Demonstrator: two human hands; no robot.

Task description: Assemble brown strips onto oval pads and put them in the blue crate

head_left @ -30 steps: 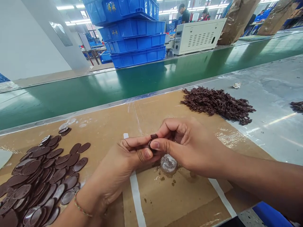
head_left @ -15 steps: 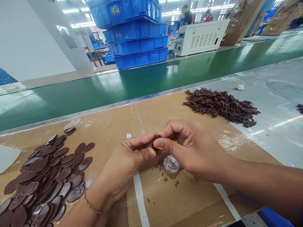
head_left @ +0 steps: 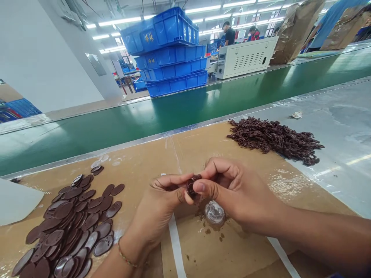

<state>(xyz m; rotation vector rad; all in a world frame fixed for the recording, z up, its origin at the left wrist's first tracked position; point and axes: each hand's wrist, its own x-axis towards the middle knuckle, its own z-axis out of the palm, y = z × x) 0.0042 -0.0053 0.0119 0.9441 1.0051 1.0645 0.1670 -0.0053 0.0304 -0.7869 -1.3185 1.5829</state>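
Note:
A small dark brown piece [head_left: 190,187], glossy and partly covered by fingers, is held between both hands above the cardboard. My left hand [head_left: 156,204] pinches its left side between thumb and fingers. From the other side, the thumb and forefinger of my right hand [head_left: 234,193] grip its upper right part. Just below the fingers stands a small round clear dish [head_left: 215,213] with whitish contents. To the left of my left hand lies a heap of flat oval dark brown pieces [head_left: 72,216]. Beyond my right hand is a pile of thin, twisted dark brown strips [head_left: 272,139].
Brown cardboard [head_left: 145,158] with white tape strips covers the table. A green conveyor belt [head_left: 121,119] runs behind it. Stacked blue crates [head_left: 174,63] and a pale vented machine [head_left: 247,60] stand beyond. People are in the background. A white sheet [head_left: 17,200] lies at left.
The view has tipped upward, so everything sits lower and slightly right in the picture. Both hands keep hold of the brown piece; my left thumb has shifted and more of the piece shows.

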